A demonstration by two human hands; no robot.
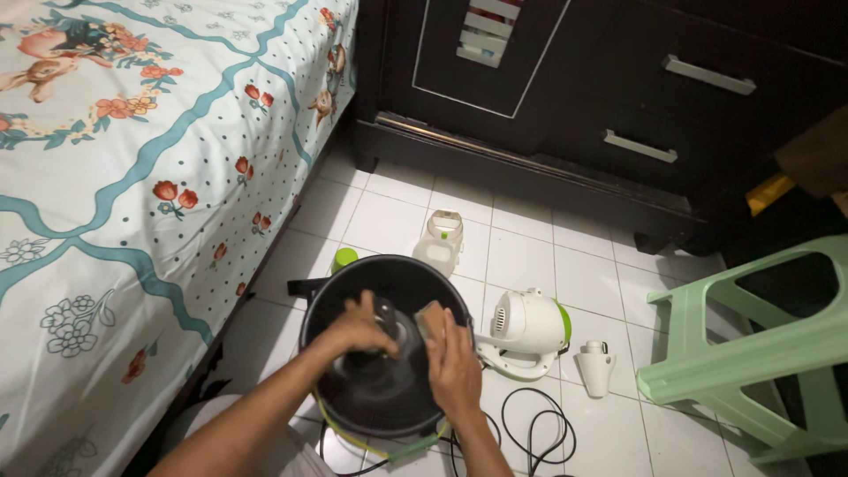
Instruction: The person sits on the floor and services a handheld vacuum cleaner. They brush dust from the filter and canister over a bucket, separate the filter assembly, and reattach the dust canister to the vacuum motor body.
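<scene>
Head view, looking down at white tile floor. Landmark: the black round bucket sitting on the floor, centre bottom, open top up. Inside the bucket: a dark fitting near the middle of the base, nothing else I can make out; the inner wall looks glossy.

Left hand reaches into the bucket from the lower left, forearm angled up over the rim, fingers curled down around the dark fitting, gripping it. Right hand comes in over the bucket's right rim, palm down, fingers closed on a small beige sponge-like pad. The pad sits at the fingertips, pressed to the inside of the bucket just right of the fitting. Both hands are close together, almost touching across the fitting.

Around the bucket:
- Just right of it, a white handheld vacuum body with a green trim, lying on its side.
- Further right, a small white nozzle piece.
- Just behind it, a translucent white canister and a green cap.
- Below right, a black cord looped on the tile.
- Left of it, a bed with a floral sheet.
- Far right, a pale green plastic stool.
- Behind, a dark cabinet with drawers.
</scene>
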